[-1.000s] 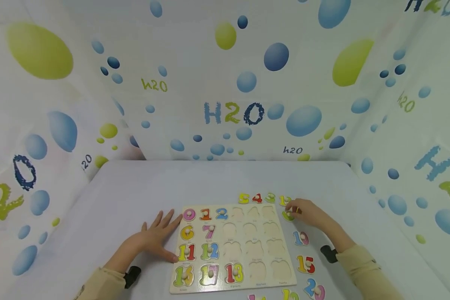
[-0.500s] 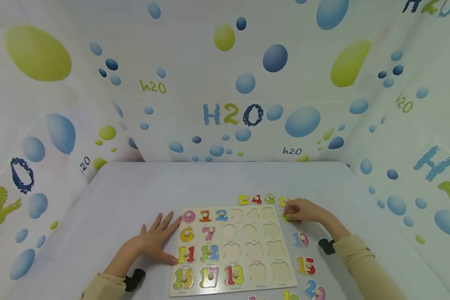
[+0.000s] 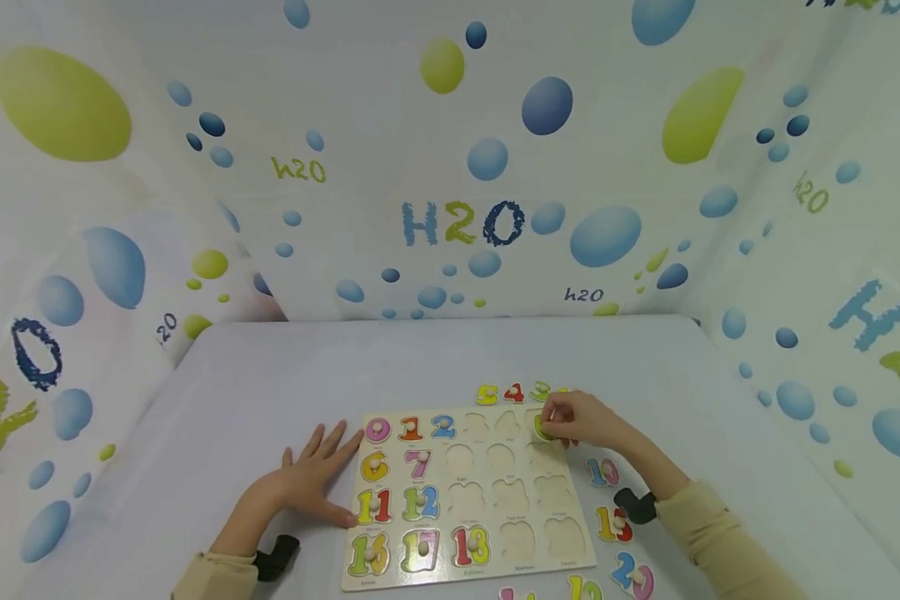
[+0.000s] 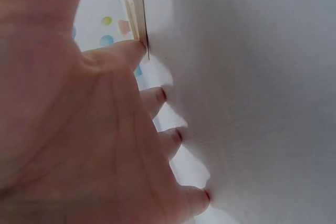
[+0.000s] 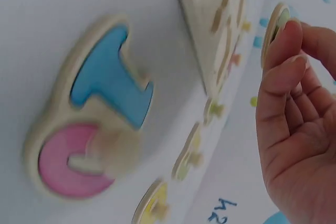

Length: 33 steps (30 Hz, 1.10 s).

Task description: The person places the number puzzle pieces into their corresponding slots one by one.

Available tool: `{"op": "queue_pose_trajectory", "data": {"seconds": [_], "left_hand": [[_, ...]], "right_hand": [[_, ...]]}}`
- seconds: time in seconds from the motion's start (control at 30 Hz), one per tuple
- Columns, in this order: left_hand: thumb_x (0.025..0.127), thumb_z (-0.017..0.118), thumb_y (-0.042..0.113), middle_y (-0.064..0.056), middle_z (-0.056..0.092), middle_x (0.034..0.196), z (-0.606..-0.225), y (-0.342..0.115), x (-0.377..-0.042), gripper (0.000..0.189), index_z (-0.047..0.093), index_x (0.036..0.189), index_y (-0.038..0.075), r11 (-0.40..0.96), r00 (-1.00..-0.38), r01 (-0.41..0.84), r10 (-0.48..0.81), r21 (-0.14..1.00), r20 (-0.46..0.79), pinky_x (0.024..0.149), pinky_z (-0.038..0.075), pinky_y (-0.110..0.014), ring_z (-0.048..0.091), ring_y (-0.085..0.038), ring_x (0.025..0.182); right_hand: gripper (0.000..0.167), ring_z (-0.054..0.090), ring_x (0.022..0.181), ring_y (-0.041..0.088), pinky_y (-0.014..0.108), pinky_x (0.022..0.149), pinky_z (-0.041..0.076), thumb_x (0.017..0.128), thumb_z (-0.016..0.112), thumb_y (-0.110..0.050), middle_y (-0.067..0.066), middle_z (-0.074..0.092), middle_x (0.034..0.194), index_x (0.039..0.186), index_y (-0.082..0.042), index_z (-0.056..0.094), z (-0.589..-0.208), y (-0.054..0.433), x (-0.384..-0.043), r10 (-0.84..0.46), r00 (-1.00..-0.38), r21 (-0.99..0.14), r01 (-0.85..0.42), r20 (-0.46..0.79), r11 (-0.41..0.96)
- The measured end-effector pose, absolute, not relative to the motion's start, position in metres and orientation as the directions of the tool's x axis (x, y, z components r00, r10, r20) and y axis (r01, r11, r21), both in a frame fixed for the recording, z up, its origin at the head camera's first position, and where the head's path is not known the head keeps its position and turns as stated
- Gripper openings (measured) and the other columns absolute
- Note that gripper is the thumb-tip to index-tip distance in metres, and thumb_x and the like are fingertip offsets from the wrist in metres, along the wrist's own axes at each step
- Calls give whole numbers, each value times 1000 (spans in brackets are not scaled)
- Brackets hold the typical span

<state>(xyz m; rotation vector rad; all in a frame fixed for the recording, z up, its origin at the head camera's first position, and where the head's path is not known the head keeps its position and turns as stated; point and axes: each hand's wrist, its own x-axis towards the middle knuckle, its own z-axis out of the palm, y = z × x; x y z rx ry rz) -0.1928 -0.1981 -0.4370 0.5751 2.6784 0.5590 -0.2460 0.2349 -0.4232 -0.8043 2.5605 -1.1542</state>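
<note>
Here's your wooden board (image 3: 465,500), flat, pale and glossy, cut with shallow rounded recesses, knobbed numerals filling mostly its left side. Over the board's far right corner there's the green piece (image 3: 539,427), pinched between thumb and fingertip of your right hand (image 3: 581,419). The wrist view gives you its thin, curved wooden rim; your fingers hide its numeral, and you can't tell whether it touches the board.

Beyond the board's far edge, look: a yellow 5 (image 3: 487,395), a red 4 (image 3: 514,393) and a green 3 (image 3: 541,390) in a row. Off its right edge lie the blue-and-pink 10 (image 3: 603,472), smooth-faced with a round knob, then the 15 (image 3: 613,525) and the 20 (image 3: 632,575), nearest you, all on the white table (image 3: 345,358).

Now your pose: the right forearm slants in from the board's right, the remaining fingers folded toward the palm. Your left hand (image 3: 311,483) is spread wide at the board's left edge, thumb and index at its side, other fingertips resting on the table
</note>
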Motion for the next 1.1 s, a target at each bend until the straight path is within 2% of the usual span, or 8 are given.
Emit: {"op": "queue_pose_trajectory", "data": {"seconds": [0.13,0.33,0.43,0.53,0.63,0.8,0.93,1.1], "left_hand": [[58,82,54,-26,8,151,-438,-200,-192,117,24,148,6,838,-865,310,444,449,-233,89,-2,-77,-3,-51,133],[59,82,55,-24,8,151,-441,-202,-191,116,24,148,7,834,-867,319,449,450,-216,89,-1,-77,-2,-50,134],[58,82,56,-24,8,151,-442,-202,-192,117,25,148,8,830,-866,324,453,455,-210,89,-1,-77,-2,-50,134],[58,82,56,-24,8,151,-443,-202,-193,117,25,148,7,830,-866,324,454,454,-211,89,-2,-77,-3,-50,134],[58,81,57,-24,7,152,-443,-203,-195,118,23,148,7,830,-862,328,458,451,-216,89,-3,-76,-5,-49,134],[59,81,57,-23,6,152,-444,-203,-196,117,23,148,7,825,-862,332,462,458,-208,90,-4,-76,-6,-49,134],[59,82,55,-24,7,152,-444,-203,-195,117,24,148,7,820,-864,332,462,466,-199,89,-4,-76,-5,-49,134],[59,82,54,-24,8,152,-442,-202,-194,117,24,148,7,821,-866,330,460,467,-196,90,-4,-76,-4,-49,134]], "right_hand": [[9,56,46,17,26,43,44,88,65,-9,-5,56,56,84,-7,58,-429,219,-248,-568,-821,-722,-423,51,548],[5,58,49,20,26,46,44,90,62,-10,-3,57,58,87,-9,58,-431,197,-248,-619,-785,-715,-448,28,536],[4,58,50,17,25,47,43,89,62,-8,-3,57,60,87,-9,59,-431,193,-247,-630,-776,-693,-466,22,550],[6,54,53,10,24,50,43,88,62,-7,-6,55,63,87,-12,59,-432,190,-246,-654,-757,-649,-502,10,571],[12,48,58,5,22,55,42,88,62,-5,-11,51,66,86,-17,60,-432,186,-244,-703,-711,-583,-564,-18,585],[18,43,63,5,22,58,40,86,61,-2,-12,47,69,82,-19,59,-428,175,-240,-768,-637,-455,-666,-66,591],[16,43,63,5,21,58,38,86,61,-3,-11,46,69,82,-18,59,-425,167,-239,-780,-617,-388,-696,-106,604],[16,44,66,6,21,59,38,86,62,-1,-9,48,71,85,-18,60,-423,162,-241,-784,-607,-375,-702,-129,605]]}}
